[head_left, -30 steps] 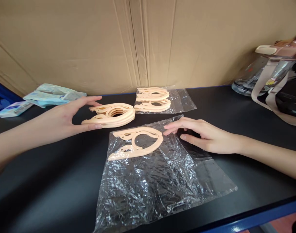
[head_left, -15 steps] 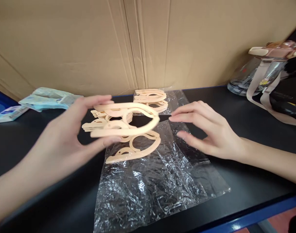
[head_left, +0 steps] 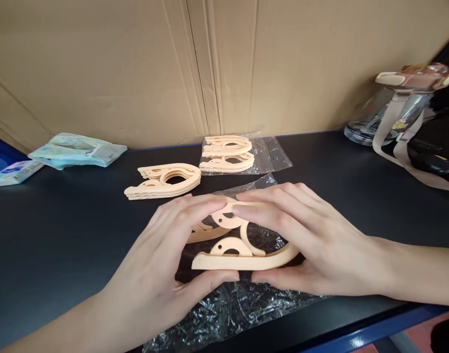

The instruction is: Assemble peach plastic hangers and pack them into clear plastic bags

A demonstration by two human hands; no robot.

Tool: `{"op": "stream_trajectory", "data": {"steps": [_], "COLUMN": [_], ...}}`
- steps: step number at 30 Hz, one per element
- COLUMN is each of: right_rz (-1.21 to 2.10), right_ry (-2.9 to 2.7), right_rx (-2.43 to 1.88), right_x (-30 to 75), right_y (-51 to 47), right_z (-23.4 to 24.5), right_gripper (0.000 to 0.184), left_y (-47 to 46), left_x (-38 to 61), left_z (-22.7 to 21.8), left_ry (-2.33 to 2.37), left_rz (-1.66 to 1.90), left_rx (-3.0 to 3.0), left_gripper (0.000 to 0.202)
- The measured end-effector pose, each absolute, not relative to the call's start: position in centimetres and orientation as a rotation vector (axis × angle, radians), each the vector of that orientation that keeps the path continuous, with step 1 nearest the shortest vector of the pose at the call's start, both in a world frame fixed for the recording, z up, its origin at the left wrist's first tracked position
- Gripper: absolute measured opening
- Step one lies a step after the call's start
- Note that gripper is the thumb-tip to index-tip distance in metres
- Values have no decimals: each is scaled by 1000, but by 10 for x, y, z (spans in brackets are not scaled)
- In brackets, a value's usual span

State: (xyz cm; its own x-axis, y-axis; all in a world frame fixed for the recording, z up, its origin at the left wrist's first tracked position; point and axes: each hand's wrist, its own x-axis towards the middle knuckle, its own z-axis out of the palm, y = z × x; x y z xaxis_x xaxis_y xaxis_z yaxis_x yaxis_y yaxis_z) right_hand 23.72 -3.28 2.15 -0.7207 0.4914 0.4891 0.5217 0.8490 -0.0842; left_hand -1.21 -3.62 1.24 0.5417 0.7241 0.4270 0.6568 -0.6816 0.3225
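Between my two hands is a beige folding hanger (head_left: 242,263), folded up and raised slightly above the clear plastic bag (head_left: 242,309). My left hand (head_left: 162,250) grips its left part, fingers on the far edge and thumb along the near edge. The curved right end sits in my right hand (head_left: 316,240), whose fingers and thumb close on it the same way and hide its tip. Behind it, another beige hanger (head_left: 210,235) shows partly on the bag, mostly covered by my hands.
A stack of folded hangers (head_left: 163,189) lies behind my left hand. More hangers (head_left: 228,164) rest in a clear bag near the cardboard wall (head_left: 136,73). Light-blue packs (head_left: 77,149) lie at the left. A strapped clear bottle (head_left: 408,108) stands at the right.
My left hand has brought the hanger down, nearer and to the right. My right hand has come in from the side and taken hold of its right end.
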Motion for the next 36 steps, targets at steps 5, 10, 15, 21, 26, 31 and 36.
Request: {"op": "stream_trajectory", "data": {"steps": [5,10,15,21,26,31,36], "right_rz": [-9,-37,123,365,473,433,313], "right_ry": [-2497,-2630,-2766,-2860,-2859,-2878,-2894], "right_rx": [-842,-1053,-1278,-1256,-1135,-1062,-948], "right_x": [250,298,333,322,301,283,278], "right_y": [-21,6,16,-3,-16,-19,-18], "right_z": [30,51,62,64,61,50,44], "right_gripper": [64,68,73,77,72,69,67], "left_y": [-27,-6,5,7,4,3,3], "left_x": [-19,-34,-42,-44,-42,-41,-41], "left_z": [12,11,3,1,4,3,4], "left_ry": [1253,1140,1124,1081,1125,1145,1154], "left_rz": [733,580,389,293,339,324,320], "left_rx": [2621,2745,2701,2747,2710,2693,2702], "left_gripper": [67,41,42,45,44,43,44]}}
